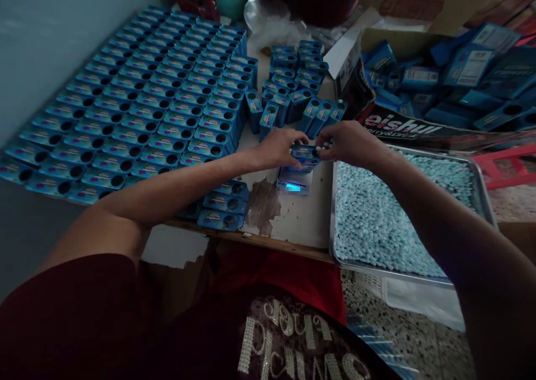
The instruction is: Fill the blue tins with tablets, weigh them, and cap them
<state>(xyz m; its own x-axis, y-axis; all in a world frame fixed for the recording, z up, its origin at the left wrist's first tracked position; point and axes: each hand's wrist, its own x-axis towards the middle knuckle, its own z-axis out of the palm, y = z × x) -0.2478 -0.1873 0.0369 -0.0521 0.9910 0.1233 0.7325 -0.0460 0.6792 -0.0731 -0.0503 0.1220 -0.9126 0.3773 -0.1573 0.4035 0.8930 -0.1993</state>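
Observation:
A blue candy box (pixel 304 151) with a round hole in its top stands over a small digital scale (pixel 287 174), whose display glows blue. My left hand (pixel 280 147) is closed around the left side of that box. At the box's right end, by the hole, my right hand (pixel 349 141) pinches several small white candies (pixel 325 145). Below my right forearm lies a metal tray (pixel 333 223) spread with many pale mint-coloured candies (pixel 377 212). Several more blue boxes (pixel 322 112) stand just behind my hands.
Rows of upright blue boxes (pixel 163 89) cover the table's left side. A few boxes (pixel 221 204) lie near the front edge. On the right is a carton (pixel 402 126) heaped with boxes. A dark red basin (pixel 330 8), a teal bowl (pixel 234 1) and plastic bags (pixel 272 19) stand behind.

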